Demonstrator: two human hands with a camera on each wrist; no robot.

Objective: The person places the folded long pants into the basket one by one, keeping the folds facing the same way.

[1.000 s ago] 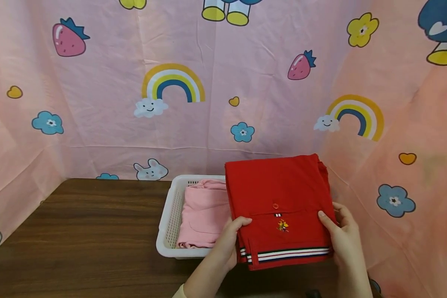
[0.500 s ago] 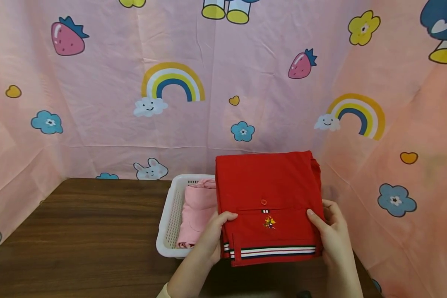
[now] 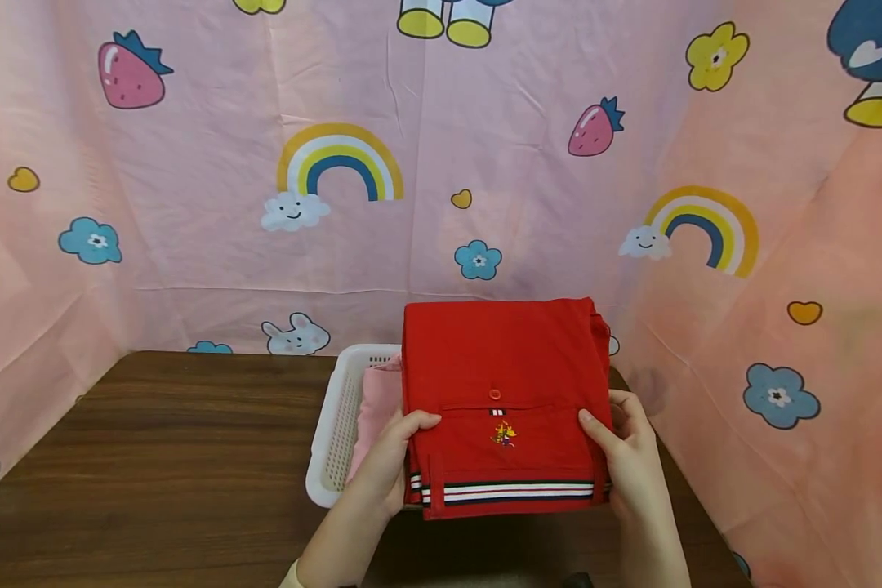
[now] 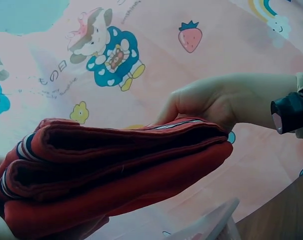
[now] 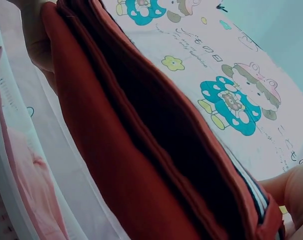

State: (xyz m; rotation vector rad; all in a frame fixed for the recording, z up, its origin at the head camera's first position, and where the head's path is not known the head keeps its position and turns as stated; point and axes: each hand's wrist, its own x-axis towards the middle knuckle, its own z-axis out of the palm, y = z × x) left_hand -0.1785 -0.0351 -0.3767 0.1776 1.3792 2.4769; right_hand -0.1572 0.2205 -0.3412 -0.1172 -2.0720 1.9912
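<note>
A folded pair of red pants (image 3: 507,359), with a button, a small embroidered emblem and a striped waistband, is held up between both hands. My left hand (image 3: 385,461) grips its left edge, thumb on top and fingers underneath. On the opposite edge my right hand (image 3: 628,449) holds it the same way. Behind and below the pants is a white plastic basket (image 3: 328,453), its right part hidden. Pink folded clothing (image 3: 375,404) lies inside the basket, mostly covered from view. The left wrist view shows the thick folded layers of the red pants (image 4: 121,160) from the waistband end.
The basket stands on a dark brown wooden table (image 3: 154,457), whose surface stretches to the left. A pink printed cloth (image 3: 441,122) hangs as a backdrop behind and along the sides.
Both hands have carried the red pants leftward, so they now cover more of the basket and of the pink clothing. The grip has stayed the same.
</note>
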